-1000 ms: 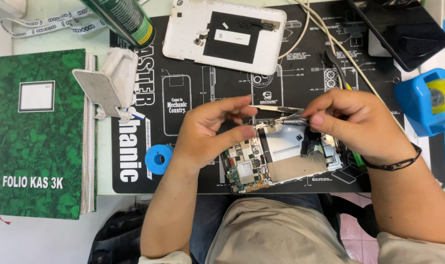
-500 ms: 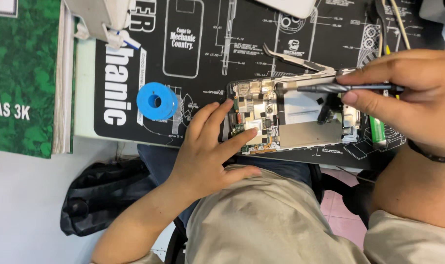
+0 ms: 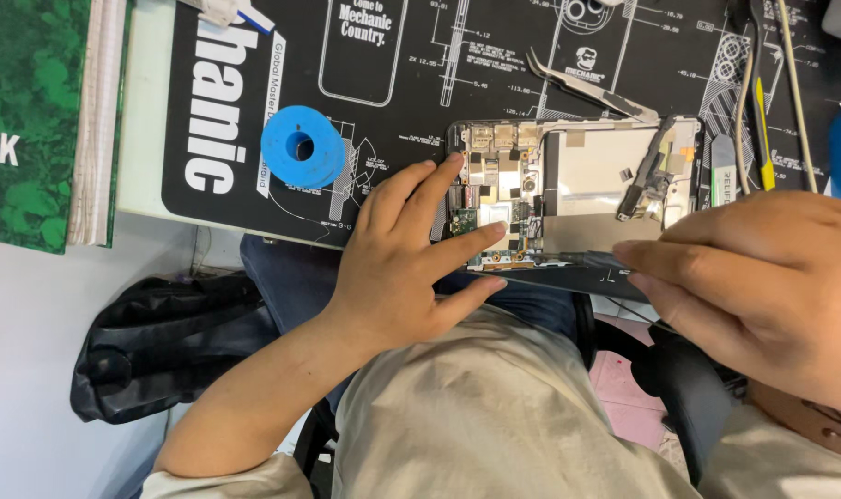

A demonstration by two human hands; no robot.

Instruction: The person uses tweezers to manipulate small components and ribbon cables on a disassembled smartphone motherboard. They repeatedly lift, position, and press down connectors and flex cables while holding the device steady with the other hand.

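Bright, even light fell from above, shadows stayed faint, and the right hand (image 3: 771,296) at 3 o'clock looked slightly blurred.

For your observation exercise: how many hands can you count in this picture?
2. The left hand steadies the opened phone at its circuit-board end; the right hand holds a thin tool at the phone's near edge.
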